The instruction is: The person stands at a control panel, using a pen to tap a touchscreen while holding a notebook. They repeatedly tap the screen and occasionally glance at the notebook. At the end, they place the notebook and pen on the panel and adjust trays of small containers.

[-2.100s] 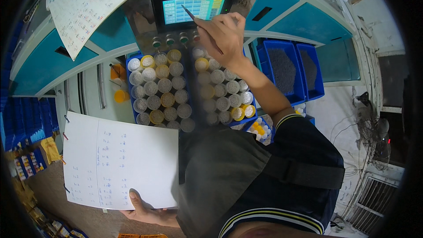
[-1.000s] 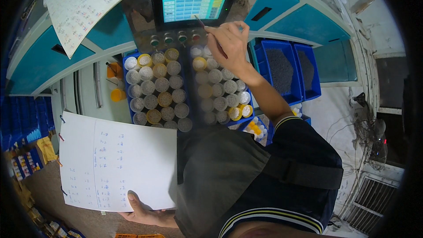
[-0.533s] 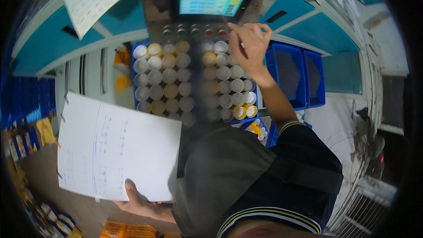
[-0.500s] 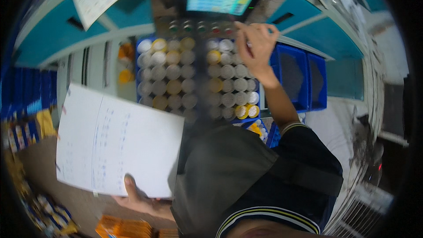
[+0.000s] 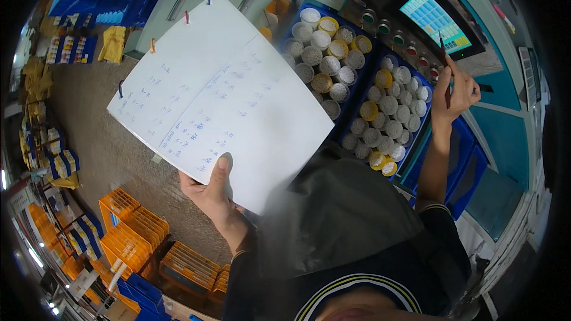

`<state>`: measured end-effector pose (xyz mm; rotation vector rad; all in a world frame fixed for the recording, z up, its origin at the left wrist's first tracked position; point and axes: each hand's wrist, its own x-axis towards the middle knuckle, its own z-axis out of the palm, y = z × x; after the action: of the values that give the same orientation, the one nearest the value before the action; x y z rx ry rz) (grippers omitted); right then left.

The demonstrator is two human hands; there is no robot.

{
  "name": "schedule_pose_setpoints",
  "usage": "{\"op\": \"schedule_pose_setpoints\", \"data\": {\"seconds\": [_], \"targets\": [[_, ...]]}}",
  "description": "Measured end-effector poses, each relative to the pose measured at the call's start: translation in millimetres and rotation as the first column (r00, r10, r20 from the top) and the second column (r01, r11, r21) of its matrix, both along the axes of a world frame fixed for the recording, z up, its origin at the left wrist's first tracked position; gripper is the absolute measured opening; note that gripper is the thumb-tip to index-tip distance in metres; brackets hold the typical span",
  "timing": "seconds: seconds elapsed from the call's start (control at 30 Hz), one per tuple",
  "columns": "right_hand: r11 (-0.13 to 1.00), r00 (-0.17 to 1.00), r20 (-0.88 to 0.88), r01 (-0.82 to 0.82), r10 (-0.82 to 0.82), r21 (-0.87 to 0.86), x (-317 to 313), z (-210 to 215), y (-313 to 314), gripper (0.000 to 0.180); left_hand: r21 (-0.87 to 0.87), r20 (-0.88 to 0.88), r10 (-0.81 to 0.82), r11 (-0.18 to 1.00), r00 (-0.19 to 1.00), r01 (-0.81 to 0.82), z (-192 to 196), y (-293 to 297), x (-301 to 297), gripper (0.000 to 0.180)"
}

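Observation:
My left hand point(image 5: 215, 197) grips the lower edge of a white notebook point(image 5: 238, 128) bound with coloured rings, thumb on top of the page. Blue handwriting in columns covers the sheet. In my right hand point(image 5: 457, 92) is a slim dark pen point(image 5: 448, 96), its far end reaching up over the lit control screen point(image 5: 425, 12). Whether the tip touches the screen, I cannot tell. Below that screen runs a row of green and red push buttons point(image 5: 398, 38). Two blue trays point(image 5: 367, 74) of round cups filled with pale granules lie between the notebook and my right arm.
Beyond my right forearm are blue bins point(image 5: 470, 163) against the teal machine panel point(image 5: 505, 128). Orange plastic crates point(image 5: 134, 241) stand on the floor at lower left, beside a blue crate point(image 5: 140, 294). Shelves with packed goods point(image 5: 71, 50) line the far left.
My view has turned, so the screen and trays now appear further right and tilted. The notebook has come up higher, overlapping the left tray's edge. My right hand now points the pen over the screen.

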<state>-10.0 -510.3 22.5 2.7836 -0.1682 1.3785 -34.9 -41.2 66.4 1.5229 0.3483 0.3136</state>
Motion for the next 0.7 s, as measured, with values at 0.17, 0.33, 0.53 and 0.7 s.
{"op": "schedule_pose_setpoints", "data": {"seconds": [0.17,0.33,0.53,0.7], "targets": [[0.999,0.999,0.021,-0.044,0.043,0.004,6,9,7,0.021,0.009,0.021,0.020,1.000,1.000,-0.020,-8,3,-4,0.062],[0.997,0.996,0.049,-0.072,0.074,-0.032,10,16,10,0.027,0.101,-0.071,0.072,0.993,0.995,-0.065,-9,10,-5,0.081],[1.000,0.996,0.085,-0.017,0.016,0.011,13,23,14,0.025,0.103,-0.038,-0.026,0.994,0.999,0.030,-8,13,1,0.066],[0.997,0.996,0.070,-0.050,0.046,0.053,10,23,18,0.026,0.180,-0.098,0.033,0.983,0.995,-0.015,-12,16,-1,0.066]]}}
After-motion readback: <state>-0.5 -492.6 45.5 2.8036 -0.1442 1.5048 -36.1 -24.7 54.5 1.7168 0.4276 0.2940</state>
